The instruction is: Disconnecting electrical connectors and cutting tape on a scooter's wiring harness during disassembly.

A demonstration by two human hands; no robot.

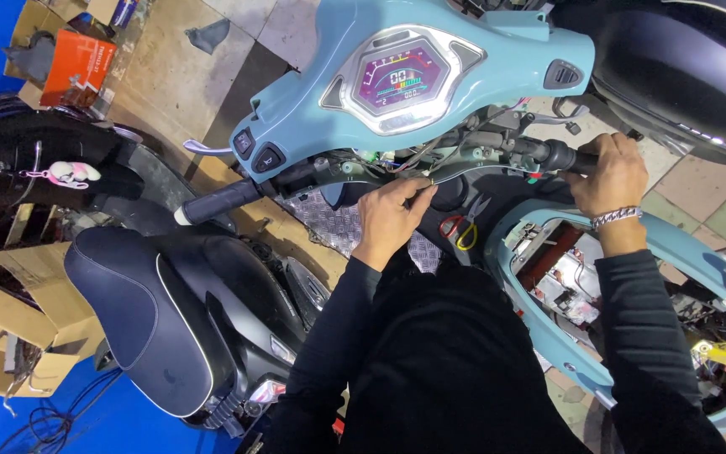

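Head view, at centre: left hand (394, 212) pinches thin wiring (418, 160) beneath the pale-blue scooter handlebar housing (481, 71). At 2 o'clock, right hand (609, 174) is clenched around the right grip (560, 155). Lit display (401, 78) at 12 o'clock. Scissors (464, 225), red and yellow handles, lie on the footboard just right of the left hand. Black scooter seat (140, 315) at 8 o'clock.

Long black sleeves are worn down to both wrists, a black top is seen between them, and a silver beaded bracelet (616, 218) is worn just behind the right hand (607, 172).
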